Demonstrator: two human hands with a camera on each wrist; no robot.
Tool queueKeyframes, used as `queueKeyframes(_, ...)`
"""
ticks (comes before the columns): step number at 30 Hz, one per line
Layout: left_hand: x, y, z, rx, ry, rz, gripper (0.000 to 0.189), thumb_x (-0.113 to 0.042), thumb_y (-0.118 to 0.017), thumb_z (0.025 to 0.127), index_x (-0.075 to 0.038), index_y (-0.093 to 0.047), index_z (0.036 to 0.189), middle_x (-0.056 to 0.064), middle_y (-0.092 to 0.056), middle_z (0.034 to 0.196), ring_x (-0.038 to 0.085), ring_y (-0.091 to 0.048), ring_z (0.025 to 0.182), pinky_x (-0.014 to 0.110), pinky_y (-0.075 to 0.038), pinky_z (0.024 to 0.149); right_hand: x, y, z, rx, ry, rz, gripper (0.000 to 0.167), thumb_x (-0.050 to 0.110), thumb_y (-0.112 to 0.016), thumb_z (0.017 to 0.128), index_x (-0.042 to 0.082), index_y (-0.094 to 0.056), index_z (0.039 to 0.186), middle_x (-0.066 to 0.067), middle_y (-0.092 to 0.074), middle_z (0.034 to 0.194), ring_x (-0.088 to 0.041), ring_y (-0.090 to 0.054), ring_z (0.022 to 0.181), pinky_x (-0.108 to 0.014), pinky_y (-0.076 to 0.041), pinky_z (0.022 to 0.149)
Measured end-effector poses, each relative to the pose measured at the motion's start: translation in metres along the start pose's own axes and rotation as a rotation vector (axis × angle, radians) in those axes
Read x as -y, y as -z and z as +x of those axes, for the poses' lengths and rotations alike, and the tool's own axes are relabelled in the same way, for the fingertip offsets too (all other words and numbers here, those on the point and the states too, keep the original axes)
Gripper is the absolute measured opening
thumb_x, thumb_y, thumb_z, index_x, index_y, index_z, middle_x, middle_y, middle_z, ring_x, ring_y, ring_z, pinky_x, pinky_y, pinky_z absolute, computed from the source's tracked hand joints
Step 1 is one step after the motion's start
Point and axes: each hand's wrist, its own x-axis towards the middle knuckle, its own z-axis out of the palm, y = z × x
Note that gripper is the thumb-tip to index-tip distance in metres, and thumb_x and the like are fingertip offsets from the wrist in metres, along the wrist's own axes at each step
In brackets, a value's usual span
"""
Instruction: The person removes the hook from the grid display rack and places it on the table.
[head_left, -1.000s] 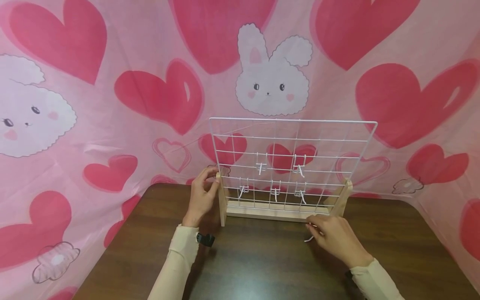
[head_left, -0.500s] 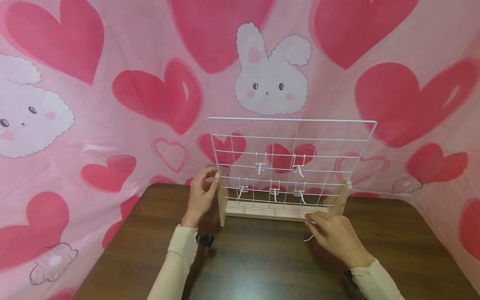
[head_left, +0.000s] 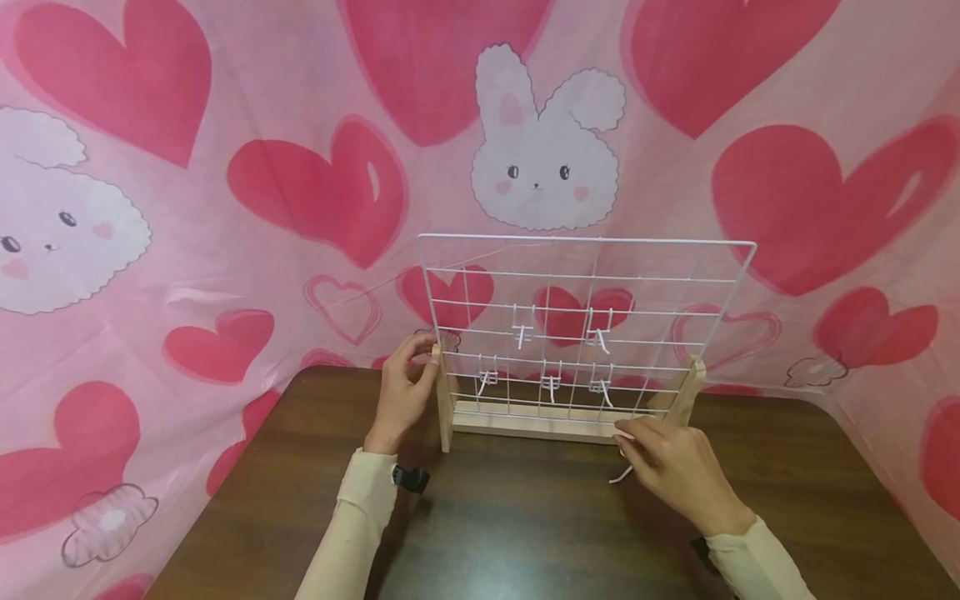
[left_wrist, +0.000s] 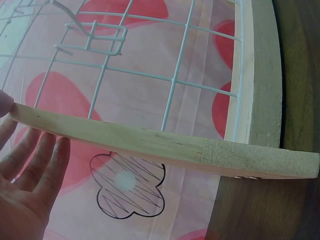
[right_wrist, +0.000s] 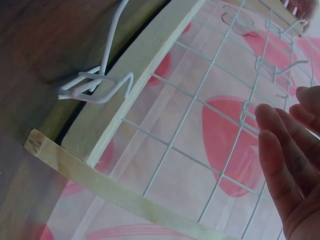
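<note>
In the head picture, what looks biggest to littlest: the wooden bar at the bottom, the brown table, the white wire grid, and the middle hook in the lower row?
Largest to smallest:
1. Brown table
2. White wire grid
3. Wooden bar
4. Middle hook

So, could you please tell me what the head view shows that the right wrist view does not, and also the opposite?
Only the head view shows the white rabbit printed on the backdrop, both pale sleeves and the dark wristband on the left wrist.

Only the right wrist view shows the squarish wire back of the loose hook; in the head view the right hand mostly covers it.

Both show the right hand, the loose hook's prong, the white wire grid with hooks on it, the wooden base bar, the tabletop and the backdrop.
</note>
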Motion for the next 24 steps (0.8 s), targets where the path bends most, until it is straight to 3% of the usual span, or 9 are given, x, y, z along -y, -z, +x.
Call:
queueKeyframes(4, 0.001, 0.0, 0.0, -0.001, -0.002, 0.009, 0.028, 0.002, -0.067, 0.094, -0.001, -0.07, 0.122, 0.024, -0.071, 0.119, 0.028, -0.069, 0.111, 0.05, -0.059, 0.095, -0.001, 0.0, 0.002, -0.02, 0.004, 0.004, 0.051, 0.043, -0.041, 0.111, 0.01, -0.077, 0.096, 0.0, -0.077, 0.08, -0.012, -0.07, 0.062, -0.03, -0.054, 0.051)
queueKeyframes(16, 0.0, -0.001, 0.003, 0.013, 0.0, -0.018, 0.029, 0.002, -0.066, 0.095, 0.005, -0.067, 0.124, 0.026, -0.07, 0.122, 0.03, -0.068, 0.113, 0.018, -0.055, 0.095, -0.002, 0.005, 0.006, 0.005, -0.038, 0.013, 0.048, 0.043, -0.044, 0.11, 0.01, -0.077, 0.096, 0.0, -0.078, 0.082, -0.013, -0.072, 0.065, -0.034, -0.056, 0.055)
queueKeyframes(21, 0.0, -0.001, 0.002, 0.008, -0.001, -0.015, 0.029, 0.002, -0.066, 0.095, 0.005, -0.068, 0.123, 0.025, -0.07, 0.122, 0.03, -0.068, 0.112, 0.032, -0.058, 0.097, -0.005, 0.009, 0.008, -0.008, -0.054, 0.006, 0.05, 0.043, -0.044, 0.11, 0.008, -0.076, 0.093, 0.0, -0.076, 0.077, -0.011, -0.067, 0.058, -0.033, -0.052, 0.051)
queueKeyframes(24, 0.001, -0.001, 0.001, 0.001, -0.002, -0.012, 0.028, 0.003, -0.066, 0.094, 0.006, -0.068, 0.122, 0.025, -0.071, 0.121, 0.029, -0.068, 0.112, 0.03, -0.057, 0.098, -0.007, 0.011, 0.009, -0.01, -0.064, 0.004, 0.051, 0.044, -0.044, 0.11, 0.008, -0.077, 0.095, 0.0, -0.076, 0.076, -0.01, -0.064, 0.055, -0.031, -0.05, 0.05)
